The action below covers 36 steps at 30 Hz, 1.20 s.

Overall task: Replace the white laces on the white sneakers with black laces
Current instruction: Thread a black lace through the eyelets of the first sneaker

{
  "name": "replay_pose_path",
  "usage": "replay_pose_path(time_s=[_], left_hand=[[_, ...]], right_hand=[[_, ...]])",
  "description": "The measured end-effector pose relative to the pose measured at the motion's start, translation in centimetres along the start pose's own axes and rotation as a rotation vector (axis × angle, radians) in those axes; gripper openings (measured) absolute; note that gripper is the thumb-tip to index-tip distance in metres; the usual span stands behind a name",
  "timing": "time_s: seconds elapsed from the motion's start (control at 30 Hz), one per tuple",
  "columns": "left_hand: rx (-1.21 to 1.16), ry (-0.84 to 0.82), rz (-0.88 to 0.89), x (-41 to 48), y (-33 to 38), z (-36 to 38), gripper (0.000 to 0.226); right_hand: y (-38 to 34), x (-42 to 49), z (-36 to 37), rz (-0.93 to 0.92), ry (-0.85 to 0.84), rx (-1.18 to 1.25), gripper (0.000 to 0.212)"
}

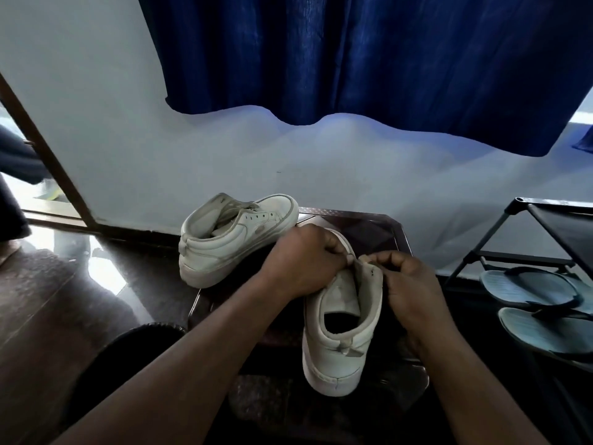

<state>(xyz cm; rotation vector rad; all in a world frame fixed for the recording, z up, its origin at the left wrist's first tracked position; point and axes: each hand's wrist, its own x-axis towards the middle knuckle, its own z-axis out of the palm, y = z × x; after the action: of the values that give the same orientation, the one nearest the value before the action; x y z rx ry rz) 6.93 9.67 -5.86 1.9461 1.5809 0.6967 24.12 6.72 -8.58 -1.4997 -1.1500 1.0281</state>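
Observation:
Two white sneakers sit on a small dark table (pixel 378 226). The far sneaker (pixel 231 239) lies at the table's left corner, toe pointing right, its eyelets bare of any lace. The near sneaker (pixel 343 329) points away from me, heel toward me. My left hand (pixel 301 261) grips its upper left side near the eyelets, fingers curled. My right hand (pixel 410 284) pinches the right eyelet flap at the top. Both hands hide the toe and the lacing area. I see no lace, white or black.
A black shoe rack (pixel 545 239) stands to the right, with a pair of grey-blue flip-flops (pixel 532 290) beside it. A blue curtain (pixel 369 59) hangs over the pale wall behind. Dark glossy floor (pixel 64 300) lies to the left, and a door frame (pixel 41 149) rises there.

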Motion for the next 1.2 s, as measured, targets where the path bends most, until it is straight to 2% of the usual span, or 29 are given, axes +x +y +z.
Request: replay_pose_path(time_s=[0.17, 0.3, 0.4, 0.47, 0.57, 0.63, 0.77, 0.83, 0.9, 0.97, 1.03, 1.1, 1.2], left_hand=[[0.061, 0.016, 0.012, 0.0, 0.2, -0.3, 0.014], [0.081, 0.015, 0.026, -0.1, 0.3, -0.2, 0.024], [0.064, 0.022, 0.028, 0.0, 0.1, -0.2, 0.02], [0.058, 0.024, 0.025, 0.0, 0.0, -0.1, 0.021], [0.047, 0.022, 0.032, 0.2, -0.1, 0.0, 0.025], [0.043, 0.027, 0.051, 0.3, -0.3, 0.1, 0.024], [0.055, 0.052, 0.095, 0.5, -0.6, 0.1, 0.02], [0.07, 0.051, 0.122, 0.5, -0.6, 0.1, 0.025], [0.072, 0.038, 0.146, 0.5, -0.5, 0.1, 0.03], [0.074, 0.04, 0.16, 0.5, -0.4, 0.0, 0.032], [0.087, 0.055, 0.173, 0.4, -0.5, 0.0, 0.031], [0.092, 0.07, 0.181, 0.4, -0.7, 0.0, 0.029], [0.103, 0.076, 0.193, 0.6, -0.7, 0.1, 0.03]], right_hand=[[0.5, 1.4, 0.1, -0.047, -0.016, -0.173, 0.017], [0.7, 2.7, -2.5, -0.005, 0.176, -0.195, 0.013], [0.3, 2.6, -4.4, -0.04, 0.27, -0.398, 0.015], [0.1, 2.2, -3.9, -0.112, 0.229, -0.436, 0.009], [0.1, 1.7, -2.1, -0.342, 0.107, -0.49, 0.018], [0.4, 1.7, -1.3, -0.446, 0.023, -0.514, 0.007], [0.3, 1.8, -0.7, -0.329, -0.113, -0.369, 0.014], [0.5, 2.0, -0.9, -0.363, -0.083, -0.437, 0.018], [0.8, 2.7, -1.8, -0.397, 0.056, -0.656, 0.017], [0.8, 3.1, -3.3, -0.324, 0.238, -0.814, 0.014], [0.4, 3.1, -4.4, -0.236, 0.329, -0.864, 0.017], [0.2, 2.9, -4.4, -0.252, 0.317, -0.815, 0.017], [0.2, 2.1, -2.8, -0.43, 0.138, -0.668, 0.013]])
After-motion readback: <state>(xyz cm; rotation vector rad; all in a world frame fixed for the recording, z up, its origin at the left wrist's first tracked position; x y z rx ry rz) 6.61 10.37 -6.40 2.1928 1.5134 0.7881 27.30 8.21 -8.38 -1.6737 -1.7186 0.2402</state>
